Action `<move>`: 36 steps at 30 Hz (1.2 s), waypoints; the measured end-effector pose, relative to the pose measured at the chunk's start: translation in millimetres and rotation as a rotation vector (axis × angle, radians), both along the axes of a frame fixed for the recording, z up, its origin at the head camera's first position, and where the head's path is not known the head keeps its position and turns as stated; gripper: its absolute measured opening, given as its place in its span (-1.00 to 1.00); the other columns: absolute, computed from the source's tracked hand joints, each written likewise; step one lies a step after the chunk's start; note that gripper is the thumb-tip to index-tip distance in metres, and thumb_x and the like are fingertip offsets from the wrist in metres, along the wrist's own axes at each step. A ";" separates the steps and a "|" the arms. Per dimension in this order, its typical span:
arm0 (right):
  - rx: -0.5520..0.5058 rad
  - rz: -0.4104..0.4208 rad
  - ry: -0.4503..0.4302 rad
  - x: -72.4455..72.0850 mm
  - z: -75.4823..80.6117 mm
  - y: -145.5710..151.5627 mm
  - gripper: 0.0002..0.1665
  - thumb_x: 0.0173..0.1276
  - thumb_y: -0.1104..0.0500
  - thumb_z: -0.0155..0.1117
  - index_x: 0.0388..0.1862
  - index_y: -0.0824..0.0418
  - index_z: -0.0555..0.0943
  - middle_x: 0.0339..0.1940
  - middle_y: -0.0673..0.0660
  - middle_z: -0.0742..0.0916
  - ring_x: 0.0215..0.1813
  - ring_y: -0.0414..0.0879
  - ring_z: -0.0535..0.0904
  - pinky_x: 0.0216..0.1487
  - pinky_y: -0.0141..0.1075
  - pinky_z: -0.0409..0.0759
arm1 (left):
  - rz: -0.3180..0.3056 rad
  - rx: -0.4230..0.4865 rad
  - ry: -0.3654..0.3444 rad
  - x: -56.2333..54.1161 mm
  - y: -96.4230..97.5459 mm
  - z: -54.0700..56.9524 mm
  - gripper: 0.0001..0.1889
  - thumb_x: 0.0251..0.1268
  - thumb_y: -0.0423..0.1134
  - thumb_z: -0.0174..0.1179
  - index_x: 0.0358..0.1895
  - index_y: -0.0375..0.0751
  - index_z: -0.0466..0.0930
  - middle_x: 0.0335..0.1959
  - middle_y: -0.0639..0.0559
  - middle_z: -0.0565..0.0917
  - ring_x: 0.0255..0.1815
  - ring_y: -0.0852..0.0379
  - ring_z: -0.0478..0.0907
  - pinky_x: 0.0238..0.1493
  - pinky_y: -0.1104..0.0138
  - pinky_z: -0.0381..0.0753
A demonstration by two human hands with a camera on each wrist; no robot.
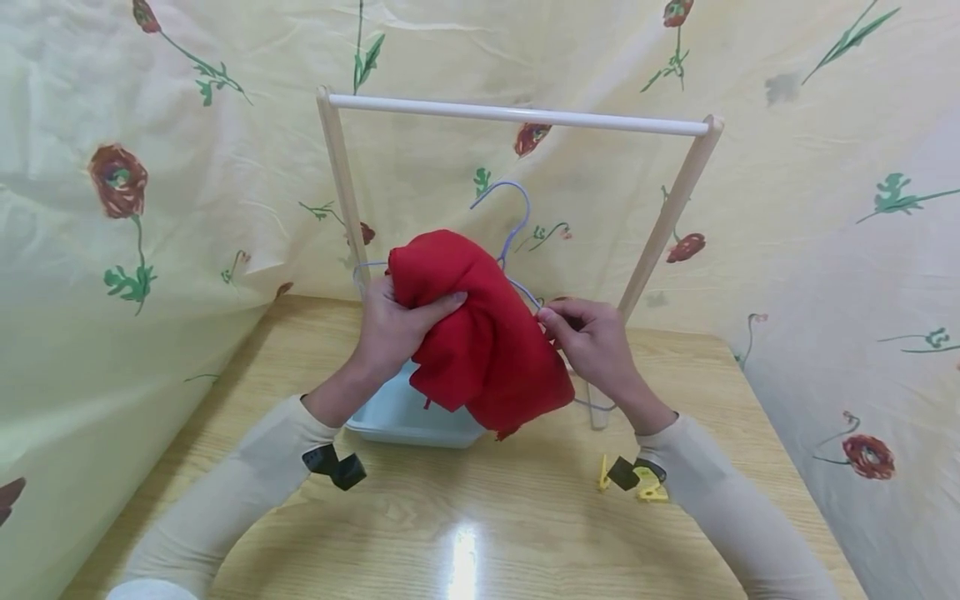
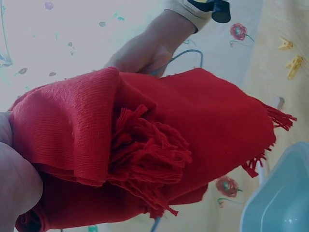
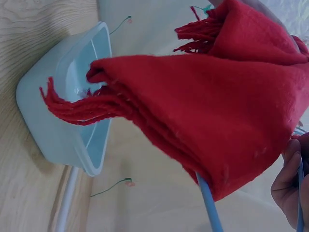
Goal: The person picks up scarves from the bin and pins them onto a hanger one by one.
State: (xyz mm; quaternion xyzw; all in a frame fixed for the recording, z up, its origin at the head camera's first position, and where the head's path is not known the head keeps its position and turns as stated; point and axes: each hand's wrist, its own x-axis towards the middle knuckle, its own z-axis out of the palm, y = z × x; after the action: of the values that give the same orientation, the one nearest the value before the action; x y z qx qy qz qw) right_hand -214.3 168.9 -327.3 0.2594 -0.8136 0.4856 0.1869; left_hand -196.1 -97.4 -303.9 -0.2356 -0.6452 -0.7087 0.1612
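Note:
A folded red scarf (image 1: 487,325) with fringed ends drapes over a thin blue-purple hanger (image 1: 527,208), whose hook points up. My left hand (image 1: 390,329) grips the scarf's left side, thumb across the front of the folds and the other fingers hidden behind the cloth. At the scarf's right edge, my right hand (image 1: 596,342) pinches the sloping arm of the hanger between thumb and fingers. Bunched fringe (image 2: 149,150) shows in the left wrist view. From the right wrist, the hanger's lower bar (image 3: 208,203) emerges under the fold, and a fringed end (image 3: 82,110) hangs before the basin.
A light blue basin (image 1: 416,429) stands on the wooden table (image 1: 420,517) behind and below the scarf. Further back rises a wooden rack with a white rail (image 1: 517,115). Yellow clips (image 1: 651,492) lie near my right wrist. Flowered cloth (image 1: 247,167) surrounds the table.

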 end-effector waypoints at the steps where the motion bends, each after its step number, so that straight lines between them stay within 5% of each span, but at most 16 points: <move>1: -0.002 0.001 0.002 0.3 0.8 -0.3 -0.86 0.42 0.34 0.34 -0.17 0.40 0.78 -0.44 0.23 0.74 -0.50 -0.15 0.60 -0.41 -0.44 0.66 | 0.005 0.001 -0.002 0.0 -0.3 -0.9 -0.55 0.19 -0.44 0.40 0.16 -0.30 0.55 -0.02 0.03 0.71 0.05 -0.05 0.64 0.01 0.22 0.70; 15: -0.003 0.021 0.066 0.5 9.8 -6.1 -0.90 0.41 0.37 0.34 -0.22 0.39 0.77 -0.51 0.18 0.69 -0.49 -0.16 0.52 -0.43 -0.48 0.56 | -0.010 -0.008 -0.029 -2.8 -0.6 -15.1 -0.47 0.16 -0.45 0.40 0.21 -0.28 0.46 0.08 -0.03 0.65 0.14 -0.05 0.58 0.04 0.22 0.69; 26: -0.021 0.039 0.080 0.9 11.1 -6.0 -0.91 0.39 0.40 0.35 -0.24 0.40 0.77 -0.56 0.17 0.68 -0.51 -0.20 0.52 -0.44 -0.48 0.53 | -0.079 -0.106 -0.153 -7.1 -0.8 -27.5 -0.43 0.20 -0.39 0.38 0.26 -0.23 0.36 0.14 -0.08 0.59 0.17 -0.02 0.55 0.05 0.17 0.68; 36: -0.012 0.066 0.087 0.6 9.6 -3.8 -0.91 0.37 0.41 0.35 -0.21 0.38 0.77 -0.57 0.13 0.66 -0.52 -0.16 0.51 -0.45 -0.47 0.54 | -0.145 -0.092 -0.275 -22.7 -9.3 -29.1 -0.41 0.28 -0.35 0.32 0.32 -0.16 0.28 0.20 -0.07 0.53 0.21 -0.04 0.50 0.10 0.15 0.64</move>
State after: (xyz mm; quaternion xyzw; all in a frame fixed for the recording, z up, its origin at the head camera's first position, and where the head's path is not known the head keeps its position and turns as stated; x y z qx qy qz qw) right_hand -213.8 165.0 -317.8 0.3060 -0.7928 0.4846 0.2075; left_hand -218.9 -106.7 -333.0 -0.1897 -0.6741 -0.7138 0.0089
